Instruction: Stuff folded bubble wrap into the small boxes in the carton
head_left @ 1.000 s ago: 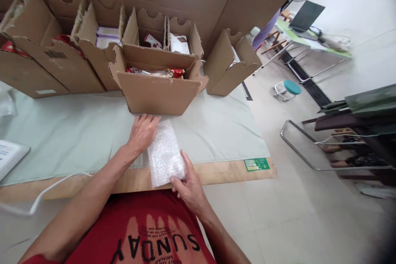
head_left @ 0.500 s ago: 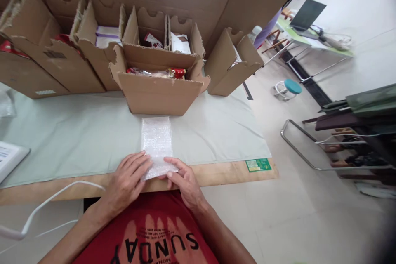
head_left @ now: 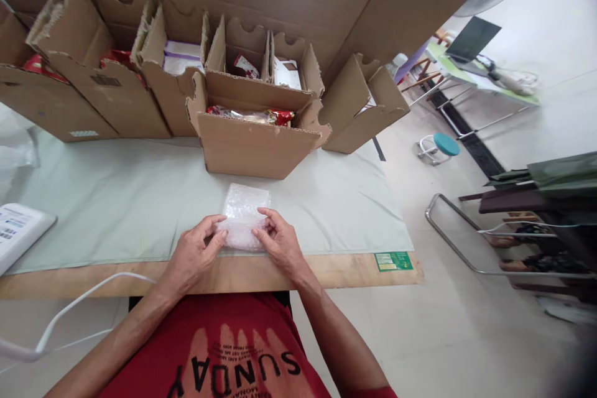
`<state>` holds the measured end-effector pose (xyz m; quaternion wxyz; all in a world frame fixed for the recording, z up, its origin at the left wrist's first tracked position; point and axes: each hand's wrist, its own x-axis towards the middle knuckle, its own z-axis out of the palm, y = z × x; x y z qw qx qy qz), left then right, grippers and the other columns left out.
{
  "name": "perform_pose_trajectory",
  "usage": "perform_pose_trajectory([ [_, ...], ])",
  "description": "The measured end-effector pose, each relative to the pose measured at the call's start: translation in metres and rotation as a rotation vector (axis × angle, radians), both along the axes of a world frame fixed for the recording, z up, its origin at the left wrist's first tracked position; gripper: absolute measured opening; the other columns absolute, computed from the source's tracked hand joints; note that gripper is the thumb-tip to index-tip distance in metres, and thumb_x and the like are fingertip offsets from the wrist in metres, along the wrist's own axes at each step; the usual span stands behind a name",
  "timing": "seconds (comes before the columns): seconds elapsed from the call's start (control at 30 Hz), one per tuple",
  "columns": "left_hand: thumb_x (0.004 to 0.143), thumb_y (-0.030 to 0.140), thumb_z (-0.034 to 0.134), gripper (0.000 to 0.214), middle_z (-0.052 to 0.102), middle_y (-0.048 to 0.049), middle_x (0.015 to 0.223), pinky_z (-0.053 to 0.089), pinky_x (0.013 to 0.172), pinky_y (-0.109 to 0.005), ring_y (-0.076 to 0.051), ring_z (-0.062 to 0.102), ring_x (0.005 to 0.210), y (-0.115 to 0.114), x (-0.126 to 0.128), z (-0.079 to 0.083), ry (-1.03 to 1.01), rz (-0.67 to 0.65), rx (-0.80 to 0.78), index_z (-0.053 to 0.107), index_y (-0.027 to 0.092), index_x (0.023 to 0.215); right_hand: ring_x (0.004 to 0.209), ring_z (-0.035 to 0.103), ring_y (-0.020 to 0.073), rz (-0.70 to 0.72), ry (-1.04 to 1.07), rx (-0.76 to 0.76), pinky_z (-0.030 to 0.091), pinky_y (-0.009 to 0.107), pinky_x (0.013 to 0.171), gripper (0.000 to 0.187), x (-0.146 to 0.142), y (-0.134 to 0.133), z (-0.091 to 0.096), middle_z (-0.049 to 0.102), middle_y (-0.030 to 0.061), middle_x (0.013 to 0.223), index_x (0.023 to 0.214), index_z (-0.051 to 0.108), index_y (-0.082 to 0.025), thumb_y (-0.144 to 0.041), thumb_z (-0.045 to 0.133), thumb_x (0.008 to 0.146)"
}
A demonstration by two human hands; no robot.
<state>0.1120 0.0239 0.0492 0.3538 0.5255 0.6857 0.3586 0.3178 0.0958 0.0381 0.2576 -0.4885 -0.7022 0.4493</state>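
Note:
A clear bubble wrap pouch (head_left: 245,202) lies flat on the pale green cloth near the table's front edge, its near part folded over toward the far end. My left hand (head_left: 198,252) grips the fold's left edge between thumb and fingers. On the opposite side, my right hand (head_left: 282,242) pinches the right edge the same way. Whether anything is inside the pouch cannot be made out. Just beyond it stands an open cardboard box (head_left: 261,146) with red and clear packets in it.
Several open cardboard bins (head_left: 130,102) line the back, with another box (head_left: 364,106) at the right. A white device (head_left: 23,230) and crumpled clear plastic (head_left: 16,143) are at the left. A white cable (head_left: 79,295) hangs by the wooden front edge (head_left: 326,270).
The near end of the bubble wrap has been folded over, making it shorter. Both hands have moved forward slightly, and the left hand has gone from lying on the wrap to gripping its edge.

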Motion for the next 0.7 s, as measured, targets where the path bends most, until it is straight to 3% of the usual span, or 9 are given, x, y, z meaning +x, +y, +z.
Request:
perform_pose_trajectory([
  [0.07,0.089,0.047,0.052,0.039,0.075,-0.0031,0.080,0.050,0.062,-0.027,-0.017,0.067,0.068,0.004,0.001,0.000,0.034,0.006,0.024,0.072,0.019,0.108,0.069,0.061,0.0148,-0.025,-0.080,0.118,0.053,0.030,0.074,0.041,0.000,-0.004,0.001,0.068,0.0015,0.089,0.131,0.062,-0.020,-0.031,0.063,0.091],
  [0.17,0.087,0.044,0.053,0.036,0.074,-0.0038,0.080,0.050,0.066,-0.029,-0.018,0.067,0.070,0.010,0.003,-0.003,0.132,0.037,0.055,0.073,0.019,0.103,0.093,0.065,0.0237,-0.025,-0.233,0.430,0.051,0.040,0.089,0.038,0.008,-0.016,0.009,0.071,0.0104,0.109,0.130,0.063,-0.019,-0.034,0.060,0.096],
  [0.23,0.087,0.044,0.054,0.036,0.071,-0.0027,0.074,0.049,0.066,-0.030,-0.018,0.064,0.065,0.013,0.005,-0.005,0.188,0.053,0.061,0.074,0.019,0.105,0.116,0.061,0.0297,0.111,-0.328,0.594,0.046,0.045,0.099,0.039,0.013,-0.023,0.013,0.068,0.0145,0.127,0.132,0.062,-0.021,-0.038,0.061,0.097],
  [0.33,0.086,0.042,0.054,0.036,0.067,-0.0018,0.069,0.049,0.068,-0.031,-0.018,0.061,0.062,0.016,0.007,-0.007,0.248,0.068,0.093,0.074,0.019,0.105,0.133,0.052,0.0327,0.394,-0.432,0.680,0.042,0.048,0.104,0.045,0.013,-0.023,0.012,0.061,0.0154,0.144,0.137,0.059,-0.021,-0.040,0.064,0.097],
  [0.4,0.085,0.044,0.055,0.036,0.066,-0.0023,0.069,0.050,0.070,-0.032,-0.018,0.060,0.064,0.016,0.009,-0.006,0.264,0.094,0.123,0.074,0.019,0.103,0.130,0.054,0.0323,0.470,-0.465,0.710,0.042,0.047,0.101,0.041,0.009,-0.017,0.009,0.063,0.0157,0.143,0.136,0.059,-0.018,-0.036,0.062,0.100],
  [0.5,0.082,0.051,0.062,0.043,0.070,-0.0060,0.085,0.052,0.070,-0.032,-0.019,0.062,0.069,0.010,0.009,0.000,0.192,0.210,0.150,0.072,0.018,0.108,0.113,0.064,0.0285,0.453,-0.427,0.691,0.045,0.043,0.094,0.030,0.002,-0.007,0.008,0.072,0.0139,0.128,0.130,0.063,-0.015,-0.028,0.053,0.104],
  [0.57,0.080,0.054,0.067,0.051,0.071,-0.0076,0.098,0.053,0.067,-0.031,-0.018,0.064,0.074,0.002,0.007,0.004,0.016,0.320,0.096,0.069,0.017,0.115,0.105,0.068,0.0256,0.399,-0.356,0.605,0.046,0.041,0.092,0.030,0.001,-0.002,0.011,0.076,0.0120,0.120,0.130,0.064,-0.016,-0.026,0.050,0.106],
  [0.7,0.069,0.051,0.078,0.059,0.070,-0.0070,0.101,0.059,0.074,-0.033,-0.021,0.069,0.089,-0.011,0.006,0.010,-0.508,0.469,-0.093,0.066,0.015,0.115,0.107,0.070,0.0230,0.324,-0.213,0.357,0.046,0.039,0.099,0.029,0.004,0.000,0.023,0.077,0.0093,0.120,0.128,0.067,-0.020,-0.028,0.051,0.105],
])
